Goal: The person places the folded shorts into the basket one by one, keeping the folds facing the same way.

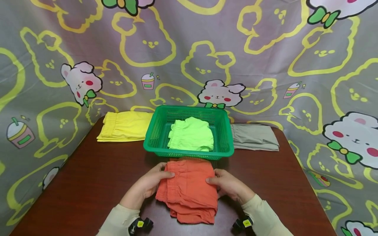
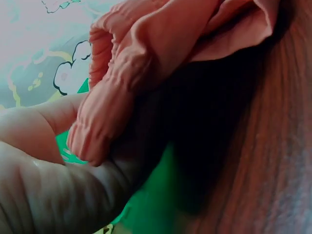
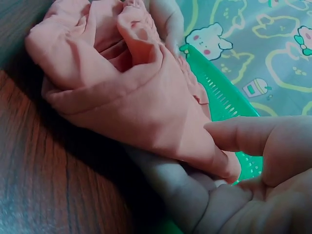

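Folded orange shorts [image 1: 192, 186] with a gathered elastic waistband are held between both hands, just in front of the green basket. My left hand [image 1: 149, 182] grips their left side, thumb on top and fingers beneath. On the right side, my right hand [image 1: 231, 186] pinches the cloth the same way. The right wrist view shows its fingers reaching under the shorts [image 3: 131, 107], with dark shadow between cloth and wood. In the left wrist view the waistband lies between thumb and fingers of the left hand [image 2: 44, 180]. Lime-green folded shorts [image 1: 192, 134] lie inside the basket.
The green perforated basket [image 1: 150, 144] stands at the back middle of the brown table [image 1: 115, 170]. A folded yellow garment [image 1: 127, 126] lies to its left, a folded grey one [image 1: 255, 137] to its right. A patterned cloth [image 1: 177, 32] hangs behind and along the sides.
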`<state>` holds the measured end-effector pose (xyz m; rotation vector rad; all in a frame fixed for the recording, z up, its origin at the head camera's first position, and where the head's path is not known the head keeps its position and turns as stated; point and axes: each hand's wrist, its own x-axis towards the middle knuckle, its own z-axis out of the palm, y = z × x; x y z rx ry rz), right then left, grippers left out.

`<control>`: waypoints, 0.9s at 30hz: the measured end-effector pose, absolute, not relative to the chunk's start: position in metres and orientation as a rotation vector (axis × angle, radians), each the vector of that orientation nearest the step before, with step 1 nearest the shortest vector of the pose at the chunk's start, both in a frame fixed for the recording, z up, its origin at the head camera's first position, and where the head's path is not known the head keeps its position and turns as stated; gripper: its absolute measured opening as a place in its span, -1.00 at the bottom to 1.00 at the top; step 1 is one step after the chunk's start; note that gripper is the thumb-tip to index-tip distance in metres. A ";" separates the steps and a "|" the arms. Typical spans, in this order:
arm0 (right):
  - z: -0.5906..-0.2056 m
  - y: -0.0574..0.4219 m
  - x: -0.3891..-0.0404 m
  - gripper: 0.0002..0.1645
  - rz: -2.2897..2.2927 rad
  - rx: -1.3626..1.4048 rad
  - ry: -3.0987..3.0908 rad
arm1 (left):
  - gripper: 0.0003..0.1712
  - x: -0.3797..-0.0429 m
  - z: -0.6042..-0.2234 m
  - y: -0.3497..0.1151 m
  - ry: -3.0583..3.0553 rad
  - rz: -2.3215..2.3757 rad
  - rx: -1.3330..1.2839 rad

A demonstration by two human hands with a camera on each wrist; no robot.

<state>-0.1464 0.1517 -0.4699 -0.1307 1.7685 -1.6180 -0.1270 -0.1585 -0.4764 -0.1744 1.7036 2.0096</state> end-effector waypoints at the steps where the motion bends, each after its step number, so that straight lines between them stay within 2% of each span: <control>1: -0.470 0.152 -0.146 -0.44 -1.623 -0.138 1.752 | -0.29 -0.128 -0.477 -0.159 1.703 2.010 -0.170; 27: -0.439 0.157 -0.145 -0.35 -1.665 -0.252 1.633 | -0.31 -0.127 -0.468 -0.168 1.598 2.040 0.014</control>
